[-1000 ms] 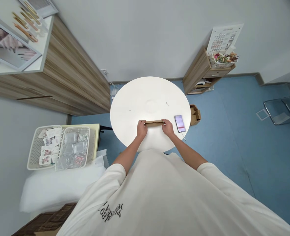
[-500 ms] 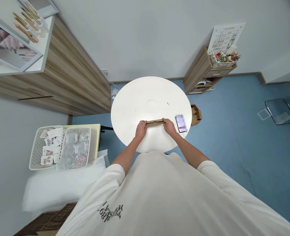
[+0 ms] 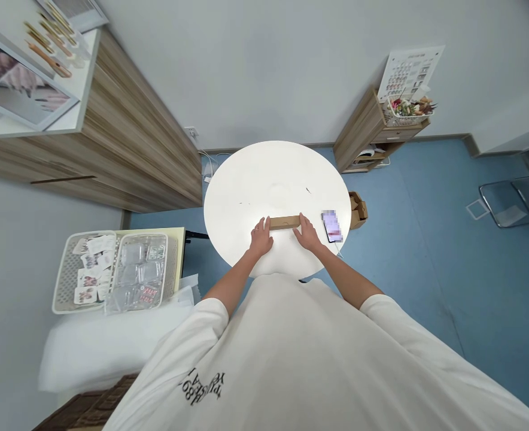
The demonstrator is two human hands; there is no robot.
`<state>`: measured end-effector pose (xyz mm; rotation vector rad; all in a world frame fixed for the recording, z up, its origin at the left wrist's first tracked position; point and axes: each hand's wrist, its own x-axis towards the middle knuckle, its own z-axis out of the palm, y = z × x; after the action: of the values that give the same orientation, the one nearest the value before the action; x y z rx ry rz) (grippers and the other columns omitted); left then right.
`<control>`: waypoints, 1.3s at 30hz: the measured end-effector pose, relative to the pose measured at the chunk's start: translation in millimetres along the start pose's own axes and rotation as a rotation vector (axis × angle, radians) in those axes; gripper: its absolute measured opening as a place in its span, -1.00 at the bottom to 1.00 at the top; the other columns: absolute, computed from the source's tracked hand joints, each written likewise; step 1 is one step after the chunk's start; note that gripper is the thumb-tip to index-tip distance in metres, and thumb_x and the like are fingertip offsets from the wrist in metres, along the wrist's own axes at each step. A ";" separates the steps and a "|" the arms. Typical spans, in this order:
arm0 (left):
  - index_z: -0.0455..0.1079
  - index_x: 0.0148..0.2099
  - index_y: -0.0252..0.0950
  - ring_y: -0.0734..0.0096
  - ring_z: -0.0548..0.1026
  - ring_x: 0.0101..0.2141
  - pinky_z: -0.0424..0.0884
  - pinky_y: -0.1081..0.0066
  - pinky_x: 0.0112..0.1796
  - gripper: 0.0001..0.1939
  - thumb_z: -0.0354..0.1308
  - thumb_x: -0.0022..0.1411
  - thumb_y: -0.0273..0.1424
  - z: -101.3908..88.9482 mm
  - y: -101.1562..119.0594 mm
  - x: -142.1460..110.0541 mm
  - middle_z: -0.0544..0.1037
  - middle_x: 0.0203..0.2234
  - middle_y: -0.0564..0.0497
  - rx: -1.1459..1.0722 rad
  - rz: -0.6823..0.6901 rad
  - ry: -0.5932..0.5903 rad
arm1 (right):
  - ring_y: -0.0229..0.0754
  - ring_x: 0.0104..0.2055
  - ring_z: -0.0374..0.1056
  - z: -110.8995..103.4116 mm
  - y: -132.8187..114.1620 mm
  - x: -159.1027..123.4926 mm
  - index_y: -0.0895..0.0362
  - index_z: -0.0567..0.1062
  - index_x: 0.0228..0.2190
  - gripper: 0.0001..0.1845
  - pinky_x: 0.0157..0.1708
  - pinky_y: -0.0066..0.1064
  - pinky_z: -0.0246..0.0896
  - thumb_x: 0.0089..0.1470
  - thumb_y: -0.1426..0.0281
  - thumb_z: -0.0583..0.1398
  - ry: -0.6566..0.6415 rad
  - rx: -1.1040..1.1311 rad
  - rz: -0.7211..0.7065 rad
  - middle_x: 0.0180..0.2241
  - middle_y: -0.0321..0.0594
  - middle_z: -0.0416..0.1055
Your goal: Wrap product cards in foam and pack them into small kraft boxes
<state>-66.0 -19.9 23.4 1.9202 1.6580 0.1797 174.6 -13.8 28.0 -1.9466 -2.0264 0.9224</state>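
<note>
A long, narrow brown cardboard box [image 3: 285,222] lies crosswise near the front of the round white table [image 3: 273,164], one broad face toward me. My left hand [image 3: 261,239] holds its left end, the fingers pointing away from me against the edge. At the other end my right hand [image 3: 308,234] grips the box, with a finger at the far corner and the thumb on the near side. To the right of that hand lies a phone [image 3: 331,227] with its screen lit and a white cable attached.
An open cardboard carton [image 3: 358,211] stands on the floor by the table's right edge. On the left, white baskets [image 3: 116,236] contain cards and clear plastic packs. A wooden cabinet [image 3: 134,129] rises at the left, and a small shelf unit [image 3: 358,131] stands against the wall.
The box has tipped so that more of its broad face shows. Both hands have shifted their hold at its ends, and the right thumb now sits on the near side.
</note>
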 end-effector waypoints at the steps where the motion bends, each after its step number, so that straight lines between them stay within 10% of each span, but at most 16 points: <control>1: -0.29 0.53 -0.18 -0.13 0.13 0.34 0.18 -0.06 0.23 -0.05 0.10 0.21 -0.46 -1.6 -0.5 2.0 0.00 0.42 -0.24 -0.063 -0.018 0.010 | 0.13 0.37 0.03 -0.1 -2.0 0.6 0.12 -0.21 0.45 -0.17 0.27 0.04 0.06 0.33 0.09 -0.05 0.030 0.077 0.027 0.40 0.07 -0.02; 10: 0.12 0.34 -0.20 0.15 0.41 0.17 0.40 0.17 0.10 -0.31 0.07 0.17 -0.58 -1.0 -12.7 -20.8 0.37 0.20 -0.17 -0.546 0.014 -0.019 | 0.01 0.18 0.31 19.9 -11.9 -29.2 0.07 0.06 0.39 -0.22 0.18 -0.09 0.24 0.26 0.10 0.09 0.130 0.385 0.195 0.25 0.05 0.21; 24: 0.33 0.18 -0.32 0.03 0.48 0.06 0.43 0.17 -0.01 -0.53 0.13 0.22 -0.40 33.9 -39.3 -37.6 0.48 0.10 -0.28 -0.447 -0.095 -0.295 | -0.05 -0.12 0.48 53.4 -14.9 -67.1 0.14 0.52 -0.15 -0.71 -0.12 -0.27 0.38 0.11 0.28 0.19 0.027 0.414 0.425 -0.09 -0.06 0.56; 31: 0.26 0.28 -0.26 0.08 0.43 0.09 0.37 0.18 0.07 -0.39 0.13 0.17 -0.46 35.7 -6.7 -26.0 0.47 0.08 -0.20 -0.421 -0.013 -0.262 | -0.05 -0.10 0.49 35.1 -1.0 -73.4 0.19 0.50 -0.07 -0.62 -0.08 -0.25 0.38 0.08 0.30 0.21 0.162 0.498 0.453 -0.02 0.01 0.52; 39: 0.10 0.41 -0.27 0.09 0.32 0.21 0.29 0.17 0.19 -0.21 0.12 0.12 -0.52 59.4 81.6 13.2 0.38 0.17 -0.20 -0.483 0.105 -0.217 | -0.03 -0.06 0.47 -14.5 62.2 -80.9 0.14 0.48 -0.02 -0.55 -0.04 -0.18 0.39 0.04 0.28 0.22 0.329 0.549 0.497 -0.04 -0.08 0.52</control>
<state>34.6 -31.8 12.8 1.5937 1.2362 0.3635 244.5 -89.6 28.4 -2.1106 -0.9878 1.0249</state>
